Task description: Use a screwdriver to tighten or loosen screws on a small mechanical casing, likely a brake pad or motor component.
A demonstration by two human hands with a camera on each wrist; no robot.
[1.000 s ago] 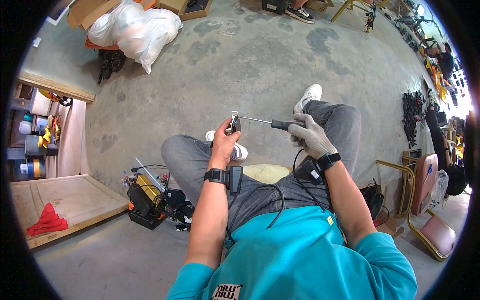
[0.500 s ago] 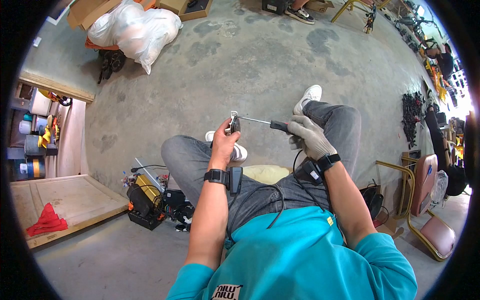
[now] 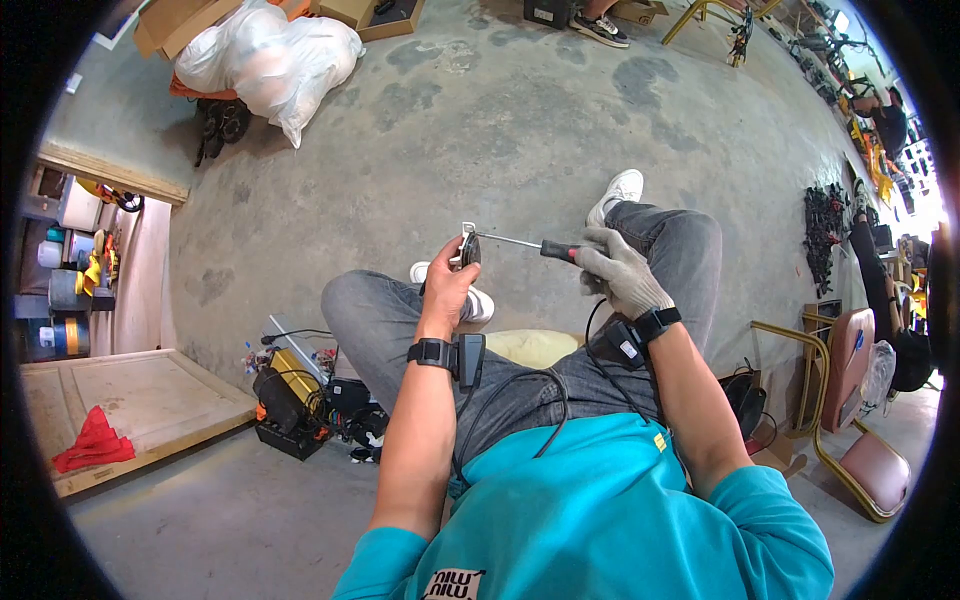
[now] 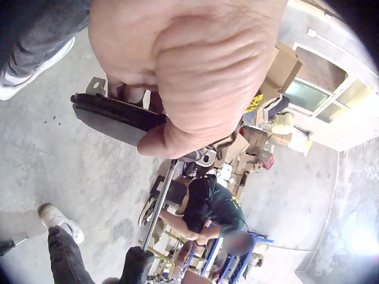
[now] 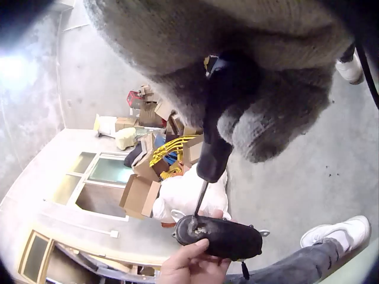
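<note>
"Screwdriver (image 3: 560,250) in hand, a person in a teal shirt (image 3: 600,510) holds a black oval part (image 5: 228,238) between bent knees, above a concrete floor (image 3: 520,120)."

"Who has hold of what?"

"The bare left grip (image 3: 447,292) is closed on the oval part, thumb along one face, fingers behind. The right grip (image 3: 625,275), in a gray knit glove (image 5: 278,121), is wrapped around the dark handle (image 5: 215,157)."

"And the business end?"

"A steel shaft (image 3: 510,240) slants from the handle to one end of the oval part, beside a pale scuffed patch. Exactly how the tip meets the surface is too small to tell. Pale metal tabs (image 5: 265,233) jut from both ends of the part."

"Anyone else in the room?"

"One. The left wrist view catches a second person (image 4: 216,207) in a dark top, bent forward near blue metal bars (image 4: 241,260)."

"Surroundings?"

"White plastic sacks (image 3: 275,65) sit beside cardboard boxes at the far left. A red cloth (image 3: 95,442) lies on a wooden panel (image 3: 165,395), and a pink chair (image 3: 852,365) with a gold frame stands at right."
</note>
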